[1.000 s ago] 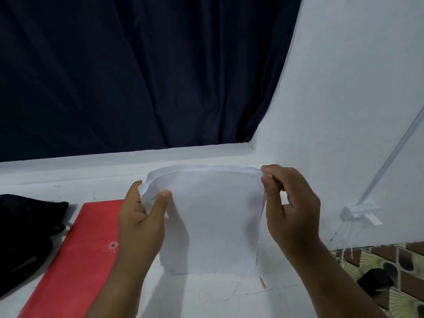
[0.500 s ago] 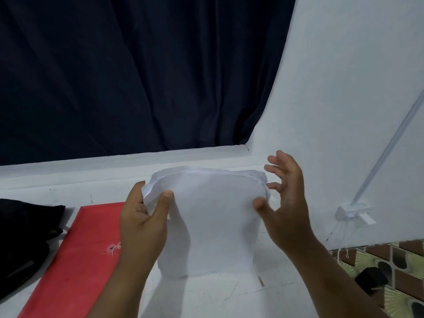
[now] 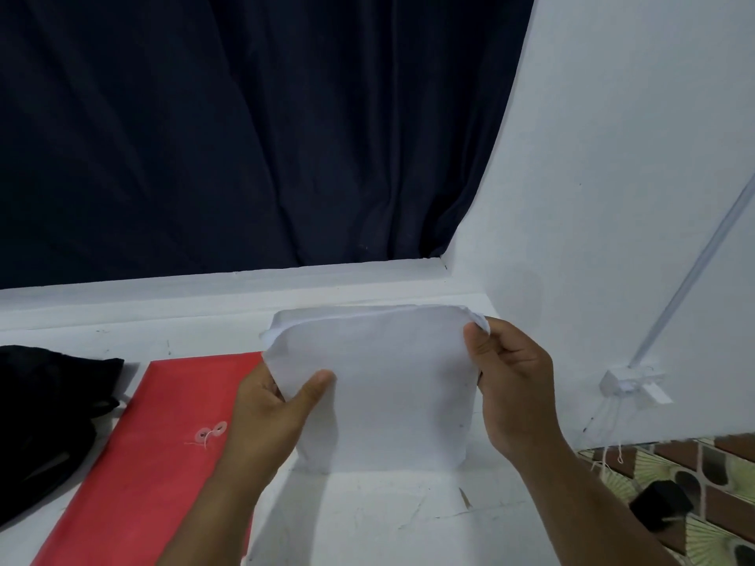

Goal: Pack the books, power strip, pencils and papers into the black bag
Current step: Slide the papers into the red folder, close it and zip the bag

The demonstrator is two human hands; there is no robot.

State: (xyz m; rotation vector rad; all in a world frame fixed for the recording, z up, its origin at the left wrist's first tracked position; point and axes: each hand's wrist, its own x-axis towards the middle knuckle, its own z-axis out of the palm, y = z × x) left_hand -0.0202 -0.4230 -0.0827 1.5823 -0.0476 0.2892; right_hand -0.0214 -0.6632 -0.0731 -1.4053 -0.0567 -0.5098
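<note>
White surface (image 3: 388, 524) below me carries a red folder (image 3: 155, 451) at left, with the black bag (image 3: 45, 422) far left. My left hand (image 3: 273, 418) and right hand (image 3: 514, 386) each pinch the papers (image 3: 388, 386), standing upright between them.

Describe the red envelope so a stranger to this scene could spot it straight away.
Start at the white ledge below the dark curtain. Left of the held papers, beside the black bag, lies the red envelope. It is the only red thing, flat, with a string-and-button clasp.
</note>
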